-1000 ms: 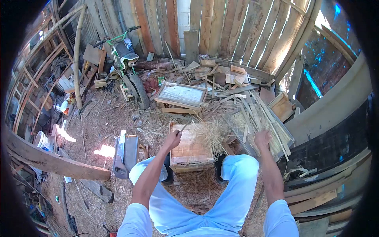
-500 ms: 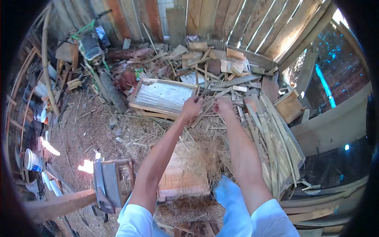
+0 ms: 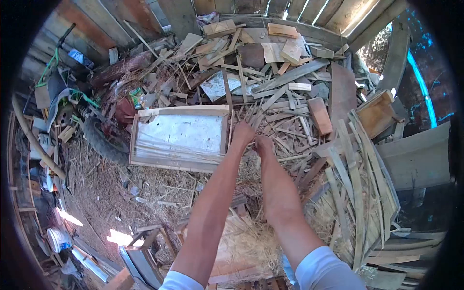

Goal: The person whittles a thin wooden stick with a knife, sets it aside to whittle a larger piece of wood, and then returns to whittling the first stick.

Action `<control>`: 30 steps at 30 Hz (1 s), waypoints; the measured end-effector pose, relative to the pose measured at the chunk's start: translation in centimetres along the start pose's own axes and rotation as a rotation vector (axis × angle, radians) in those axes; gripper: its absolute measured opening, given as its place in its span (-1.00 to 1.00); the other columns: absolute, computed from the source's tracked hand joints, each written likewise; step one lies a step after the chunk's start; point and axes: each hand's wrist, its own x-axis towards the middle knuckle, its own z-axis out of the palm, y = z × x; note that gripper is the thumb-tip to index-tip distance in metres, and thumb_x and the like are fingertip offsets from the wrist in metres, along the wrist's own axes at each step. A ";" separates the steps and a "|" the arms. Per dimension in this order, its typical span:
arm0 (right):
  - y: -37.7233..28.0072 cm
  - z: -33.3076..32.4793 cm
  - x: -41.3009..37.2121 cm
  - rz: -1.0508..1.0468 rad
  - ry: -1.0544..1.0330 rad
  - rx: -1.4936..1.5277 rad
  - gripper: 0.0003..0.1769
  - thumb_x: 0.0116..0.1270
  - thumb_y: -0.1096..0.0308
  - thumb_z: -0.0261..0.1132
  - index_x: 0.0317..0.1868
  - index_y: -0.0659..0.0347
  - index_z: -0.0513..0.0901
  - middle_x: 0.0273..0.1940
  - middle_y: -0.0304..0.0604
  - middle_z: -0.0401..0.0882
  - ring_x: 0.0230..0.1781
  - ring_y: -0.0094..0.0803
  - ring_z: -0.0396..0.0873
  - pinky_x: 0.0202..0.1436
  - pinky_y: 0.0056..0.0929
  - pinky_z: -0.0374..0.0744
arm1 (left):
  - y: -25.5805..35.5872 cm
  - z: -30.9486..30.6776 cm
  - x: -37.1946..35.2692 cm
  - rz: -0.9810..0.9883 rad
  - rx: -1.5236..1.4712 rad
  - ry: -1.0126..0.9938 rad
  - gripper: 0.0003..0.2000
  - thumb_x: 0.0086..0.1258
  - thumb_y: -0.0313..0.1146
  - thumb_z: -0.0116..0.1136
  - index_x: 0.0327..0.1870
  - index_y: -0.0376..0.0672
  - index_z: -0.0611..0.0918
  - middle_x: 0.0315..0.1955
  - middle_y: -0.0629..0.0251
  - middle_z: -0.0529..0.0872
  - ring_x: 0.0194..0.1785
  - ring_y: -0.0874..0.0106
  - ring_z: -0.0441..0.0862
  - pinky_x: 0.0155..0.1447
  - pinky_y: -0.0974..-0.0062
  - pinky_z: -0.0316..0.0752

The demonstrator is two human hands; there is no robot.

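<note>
Both arms reach forward, and the hands are close together in front of the scrap wood heap. My left hand (image 3: 243,133) is closed, its fingers curled, just right of a wooden frame (image 3: 180,165) with a white spotted panel (image 3: 181,133). Thin wood strips (image 3: 252,115) stick out just beyond its knuckles. Beside it, my right hand (image 3: 263,143) is also closed, with its fingertips turned toward the left hand. What the fingers hold is hidden; I cannot tell what it is. Several thin pale strips lie across the lower part of the panel.
Wood offcuts (image 3: 282,31) pile up against the plank wall. A motorbike wheel (image 3: 104,142) stands at the left. Long slats (image 3: 355,183) lean at the right. Below my arms is a wooden block (image 3: 237,256) with dry fibres on it. A white bucket (image 3: 59,239) is at far left.
My hands have come closer together, the right one moving left toward the left one. The camera view has shifted, so the framed panel now sits further left and lower.
</note>
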 end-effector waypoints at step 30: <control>-9.1 -4.7 -4.8 0.067 0.309 0.136 -0.57 0.04 0.27 0.27 -0.08 0.31 0.56 -0.11 0.14 0.61 -0.01 0.06 0.56 0.07 -0.10 0.49 | -2.7 4.0 6.6 -0.197 -0.428 -0.213 -0.75 0.20 -0.33 0.03 -0.33 -0.38 0.64 -0.44 0.04 0.66 -0.43 0.25 0.54 -0.30 0.16 0.42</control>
